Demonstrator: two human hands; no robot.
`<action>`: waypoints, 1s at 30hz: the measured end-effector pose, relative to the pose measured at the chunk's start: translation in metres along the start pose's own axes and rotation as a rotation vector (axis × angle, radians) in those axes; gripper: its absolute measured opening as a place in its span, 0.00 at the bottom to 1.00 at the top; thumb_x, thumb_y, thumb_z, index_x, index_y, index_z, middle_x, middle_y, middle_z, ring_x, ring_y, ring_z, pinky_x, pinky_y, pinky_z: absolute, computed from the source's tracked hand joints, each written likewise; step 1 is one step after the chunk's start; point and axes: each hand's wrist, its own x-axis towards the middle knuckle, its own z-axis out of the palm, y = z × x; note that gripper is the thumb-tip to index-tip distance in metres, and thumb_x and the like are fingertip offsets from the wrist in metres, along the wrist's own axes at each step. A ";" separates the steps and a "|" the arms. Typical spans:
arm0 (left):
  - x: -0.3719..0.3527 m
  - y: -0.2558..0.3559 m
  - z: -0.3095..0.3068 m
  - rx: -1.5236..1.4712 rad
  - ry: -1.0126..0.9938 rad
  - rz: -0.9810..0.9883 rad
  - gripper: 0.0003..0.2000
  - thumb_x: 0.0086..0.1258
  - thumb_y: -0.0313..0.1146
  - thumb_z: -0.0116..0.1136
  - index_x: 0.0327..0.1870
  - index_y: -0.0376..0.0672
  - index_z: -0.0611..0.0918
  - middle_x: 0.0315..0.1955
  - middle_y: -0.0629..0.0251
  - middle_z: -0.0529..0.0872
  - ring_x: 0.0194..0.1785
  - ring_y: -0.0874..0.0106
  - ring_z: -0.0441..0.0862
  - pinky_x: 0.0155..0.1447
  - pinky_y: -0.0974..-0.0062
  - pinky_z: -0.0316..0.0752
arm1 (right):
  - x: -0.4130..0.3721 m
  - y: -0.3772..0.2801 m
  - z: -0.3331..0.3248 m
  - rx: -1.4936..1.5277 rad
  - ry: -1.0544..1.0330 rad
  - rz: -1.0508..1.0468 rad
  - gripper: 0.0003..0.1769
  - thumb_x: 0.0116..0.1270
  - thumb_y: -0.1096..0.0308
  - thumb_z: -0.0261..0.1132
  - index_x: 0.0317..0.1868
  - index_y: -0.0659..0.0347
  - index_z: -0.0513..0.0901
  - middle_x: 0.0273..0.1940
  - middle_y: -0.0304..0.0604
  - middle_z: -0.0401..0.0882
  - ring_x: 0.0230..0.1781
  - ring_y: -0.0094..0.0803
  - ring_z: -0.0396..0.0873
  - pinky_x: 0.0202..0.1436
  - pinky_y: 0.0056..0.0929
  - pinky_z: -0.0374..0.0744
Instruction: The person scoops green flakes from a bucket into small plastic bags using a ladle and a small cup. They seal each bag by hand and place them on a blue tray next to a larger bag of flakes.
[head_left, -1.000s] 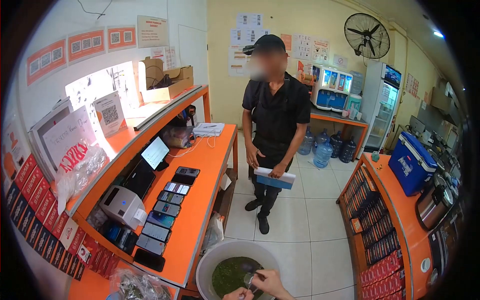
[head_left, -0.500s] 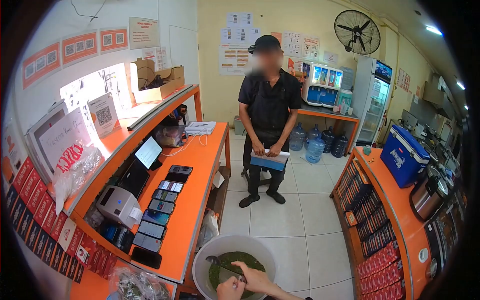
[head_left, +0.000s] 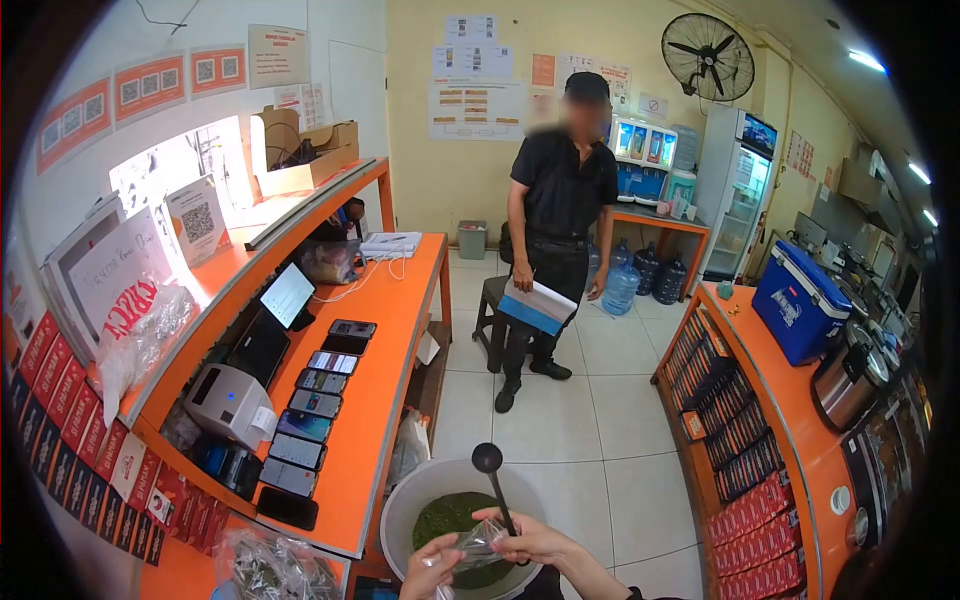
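Note:
My right hand is closed around the handle of a dark ladle, whose round bowl points up and away from me. The same fingers also touch a small clear plastic bag. On the other side of the bag, my left hand pinches its edge. Both hands are over a large whitish tub. A green, finely chopped mass lies inside it, partly hidden by my hands.
A person holding a blue and white folder stands ahead beside a dark stool. Several phones line the orange counter at left. More plastic bags lie near front left. Right, an orange counter holds a blue cooler.
The ladle has come up out of the tub, bowl raised. A clear bag now shows between my hands. The person ahead has shifted right and turned, folder in one hand.

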 end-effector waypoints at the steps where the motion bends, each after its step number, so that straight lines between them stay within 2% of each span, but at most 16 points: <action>1: 0.007 -0.003 -0.001 0.033 -0.025 0.163 0.29 0.58 0.30 0.67 0.59 0.32 0.69 0.39 0.54 0.83 0.41 0.70 0.82 0.43 0.76 0.76 | -0.001 -0.001 0.001 -0.012 0.023 -0.022 0.32 0.60 0.74 0.63 0.65 0.54 0.63 0.25 0.29 0.71 0.18 0.14 0.64 0.18 0.14 0.57; 4: -0.015 0.015 0.038 0.589 0.231 0.857 0.33 0.51 0.32 0.71 0.59 0.34 0.69 0.49 0.52 0.78 0.50 0.68 0.78 0.51 0.72 0.73 | 0.002 -0.002 0.005 -0.171 0.081 -0.061 0.34 0.58 0.73 0.64 0.66 0.55 0.63 0.29 0.29 0.72 0.20 0.13 0.65 0.20 0.14 0.59; 7: -0.021 0.014 0.057 0.916 0.060 0.876 0.34 0.46 0.31 0.73 0.57 0.36 0.71 0.54 0.54 0.75 0.56 0.67 0.73 0.57 0.70 0.70 | 0.020 0.021 0.000 -0.367 0.062 -0.256 0.34 0.59 0.71 0.65 0.65 0.56 0.62 0.33 0.29 0.71 0.25 0.13 0.66 0.24 0.15 0.62; 10: -0.010 -0.005 0.036 0.801 0.101 0.762 0.30 0.47 0.29 0.70 0.54 0.38 0.72 0.50 0.58 0.77 0.54 0.68 0.74 0.55 0.71 0.71 | 0.020 0.023 0.006 -0.476 0.049 -0.199 0.33 0.60 0.68 0.65 0.65 0.57 0.63 0.31 0.29 0.69 0.29 0.14 0.65 0.30 0.15 0.65; 11: -0.007 -0.012 0.028 0.652 0.134 0.719 0.29 0.44 0.31 0.72 0.51 0.41 0.75 0.49 0.57 0.78 0.54 0.64 0.77 0.54 0.72 0.72 | 0.019 0.023 0.004 -0.455 0.050 -0.146 0.33 0.61 0.66 0.64 0.66 0.56 0.62 0.33 0.29 0.69 0.29 0.14 0.65 0.30 0.16 0.65; 13: 0.003 -0.035 -0.001 0.371 0.131 0.621 0.28 0.45 0.29 0.72 0.51 0.38 0.74 0.49 0.60 0.78 0.54 0.69 0.75 0.56 0.72 0.70 | 0.019 0.019 -0.001 -0.407 0.038 0.000 0.33 0.64 0.62 0.63 0.66 0.54 0.59 0.37 0.29 0.70 0.30 0.16 0.64 0.29 0.18 0.66; 14: 0.001 -0.039 -0.013 0.255 0.152 0.609 0.28 0.46 0.29 0.72 0.51 0.38 0.74 0.50 0.61 0.77 0.54 0.70 0.74 0.57 0.71 0.69 | 0.018 -0.001 0.005 -0.443 0.124 0.029 0.25 0.68 0.58 0.58 0.62 0.56 0.64 0.29 0.29 0.66 0.27 0.18 0.64 0.29 0.18 0.66; 15: -0.006 -0.038 -0.023 0.194 0.202 0.605 0.29 0.47 0.28 0.71 0.54 0.38 0.73 0.51 0.61 0.76 0.56 0.70 0.73 0.57 0.71 0.69 | 0.037 0.019 -0.025 -0.572 0.188 -0.067 0.19 0.70 0.59 0.53 0.58 0.55 0.65 0.28 0.30 0.64 0.24 0.19 0.62 0.28 0.19 0.66; 16: -0.015 -0.035 -0.032 0.133 0.258 0.595 0.31 0.49 0.26 0.70 0.57 0.39 0.71 0.52 0.61 0.76 0.57 0.70 0.72 0.58 0.71 0.68 | 0.052 0.045 -0.062 -0.667 0.297 -0.274 0.18 0.68 0.64 0.53 0.57 0.54 0.64 0.29 0.38 0.71 0.22 0.25 0.69 0.26 0.29 0.70; 18: -0.029 -0.034 -0.054 -0.027 0.303 0.524 0.34 0.52 0.25 0.68 0.62 0.39 0.67 0.55 0.60 0.73 0.44 0.74 0.77 0.45 0.77 0.73 | 0.078 0.060 -0.072 -1.361 0.692 -0.292 0.19 0.62 0.69 0.54 0.55 0.57 0.69 0.35 0.48 0.78 0.28 0.39 0.79 0.30 0.38 0.76; 21: -0.046 -0.039 -0.077 -0.336 0.380 0.424 0.35 0.56 0.30 0.66 0.66 0.41 0.62 0.56 0.59 0.72 0.26 0.83 0.73 0.26 0.86 0.66 | 0.118 0.140 -0.106 -1.950 -0.022 0.253 0.16 0.58 0.73 0.56 0.49 0.58 0.77 0.43 0.52 0.79 0.40 0.47 0.81 0.38 0.43 0.79; 23: -0.051 -0.050 -0.086 -0.478 0.424 0.458 0.35 0.58 0.34 0.64 0.67 0.42 0.62 0.55 0.59 0.72 0.19 0.86 0.65 0.20 0.88 0.59 | 0.131 0.186 -0.118 -1.772 -0.690 0.052 0.14 0.58 0.73 0.56 0.44 0.56 0.81 0.44 0.47 0.79 0.43 0.44 0.81 0.42 0.41 0.80; 24: -0.053 -0.054 -0.088 -0.548 0.445 0.478 0.34 0.60 0.36 0.63 0.67 0.43 0.61 0.55 0.59 0.72 0.16 0.88 0.61 0.18 0.88 0.55 | 0.141 0.204 -0.117 -1.824 -0.659 0.083 0.13 0.59 0.72 0.56 0.44 0.56 0.82 0.45 0.46 0.79 0.43 0.42 0.81 0.42 0.41 0.80; 26: -0.057 -0.058 -0.090 -0.594 0.518 0.438 0.33 0.64 0.47 0.57 0.67 0.44 0.63 0.50 0.65 0.74 0.15 0.86 0.60 0.19 0.88 0.53 | 0.160 0.239 -0.115 -1.931 -0.581 0.131 0.13 0.59 0.71 0.57 0.43 0.55 0.82 0.47 0.45 0.79 0.44 0.40 0.81 0.44 0.41 0.79; 29: -0.060 -0.068 -0.097 -0.767 0.536 0.419 0.33 0.66 0.54 0.51 0.66 0.43 0.65 0.43 0.70 0.76 0.15 0.86 0.59 0.18 0.88 0.52 | 0.172 0.260 -0.141 -2.196 -0.725 -0.004 0.11 0.60 0.68 0.57 0.40 0.52 0.84 0.47 0.41 0.81 0.44 0.37 0.82 0.43 0.38 0.79; 30: -0.061 -0.068 -0.098 -0.812 0.543 0.403 0.33 0.67 0.56 0.49 0.66 0.42 0.65 0.40 0.71 0.76 0.15 0.86 0.59 0.18 0.88 0.52 | 0.172 0.255 -0.147 -2.252 -0.878 0.101 0.12 0.60 0.67 0.56 0.42 0.50 0.84 0.47 0.39 0.81 0.45 0.36 0.81 0.44 0.37 0.79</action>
